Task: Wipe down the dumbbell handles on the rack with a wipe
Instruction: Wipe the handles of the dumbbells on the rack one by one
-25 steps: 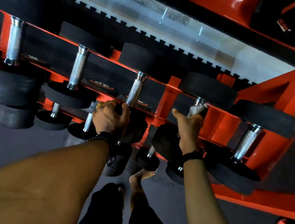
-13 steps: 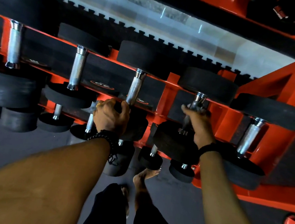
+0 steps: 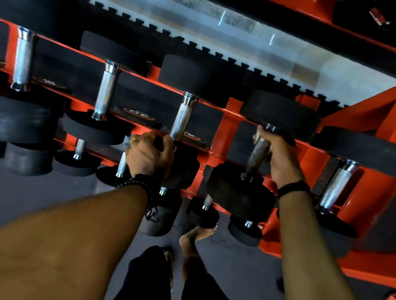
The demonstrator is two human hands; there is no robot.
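1. On the orange rack point(image 3: 383, 131), head view: a dumbbell handle point(image 3: 258, 154) is gripped near its top by the right hand point(image 3: 279, 158), moved up from half a second ago; the wipe is barely seen.
2. The neighbouring dumbbell's head is clasped by the left hand point(image 3: 149, 155); wiping is judged ongoing.

The rack point(image 3: 369, 130) is glossy orange painted metal. The handles point(image 3: 182, 122) by the hands are bright metal, knurled rough in the middle with smooth polished collars. The weights point(image 3: 280, 115) look like matt black rubber. Below the hands, the floor point(image 3: 18, 197) is dull grey.
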